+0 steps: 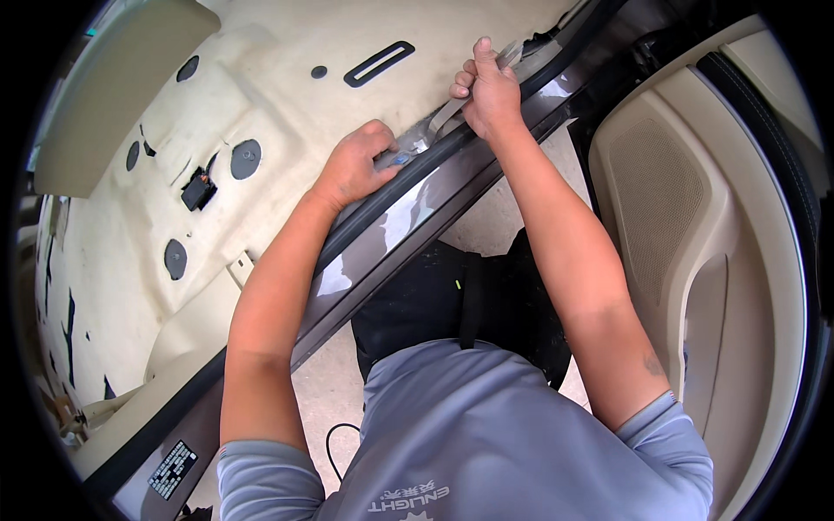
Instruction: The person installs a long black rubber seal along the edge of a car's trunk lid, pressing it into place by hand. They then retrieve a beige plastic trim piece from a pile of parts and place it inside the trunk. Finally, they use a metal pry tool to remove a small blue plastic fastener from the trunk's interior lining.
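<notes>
My right hand (493,97) is closed round a greyish, shiny flat strip (447,116), its thumb pointing up. The strip runs from the sill up through the fist, and a crumpled end (511,56) shows beyond the fingers. My left hand (354,163) lies lower along the same sill, fingers curled with the thumb against the black rubber door seal (365,210). Just beside its fingertips is a small blue piece (400,159) amid grey, glossy material. What the left fingers grip is hidden.
A beige car floor covering (278,104) with dark round patches and a black connector (199,189) spreads to the left. The painted door sill (417,204) crosses diagonally below my hands. At right stands the open beige door panel (660,200). A thin black cable (330,447) lies below.
</notes>
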Tool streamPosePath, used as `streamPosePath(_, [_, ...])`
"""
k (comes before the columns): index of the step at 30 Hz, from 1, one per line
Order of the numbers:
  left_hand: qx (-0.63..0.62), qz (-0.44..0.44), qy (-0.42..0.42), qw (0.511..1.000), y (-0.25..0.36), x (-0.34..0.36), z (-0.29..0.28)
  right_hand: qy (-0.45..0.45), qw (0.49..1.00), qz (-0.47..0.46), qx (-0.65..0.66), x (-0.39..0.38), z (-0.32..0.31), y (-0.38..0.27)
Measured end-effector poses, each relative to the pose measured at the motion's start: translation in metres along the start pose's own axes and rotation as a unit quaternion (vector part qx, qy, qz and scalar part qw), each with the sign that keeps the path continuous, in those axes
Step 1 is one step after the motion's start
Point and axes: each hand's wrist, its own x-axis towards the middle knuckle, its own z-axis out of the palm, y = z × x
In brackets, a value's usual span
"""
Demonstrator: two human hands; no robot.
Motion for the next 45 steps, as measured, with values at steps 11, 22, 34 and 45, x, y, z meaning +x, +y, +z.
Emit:
streamPosePath(11, [-0.008, 0.002, -0.015, 1.0, -0.004, -0.003, -0.005, 0.089, 0.993, 0.024, 0.078, 0.003, -0.022, 0.028])
streamPosePath(22, [-0.02, 0.009, -0.01, 1.0, -0.007, -0.001, -0.006, 0.145, 0.986, -0.03, 0.082, -0.011, -0.015, 0.032])
streamPosePath(34, [-0.024, -0.004, -0.021, 0.999, -0.005, 0.0, -0.007, -0.097, 0.995, -0.003, -0.026, -0.026, 0.05, 0.026])
streamPosePath(45, [-0.024, -0.025, -0.02, 0.999, 0.002, 0.002, -0.006, 0.122, 0.978, -0.022, 0.167, -0.006, -0.014, 0.035])
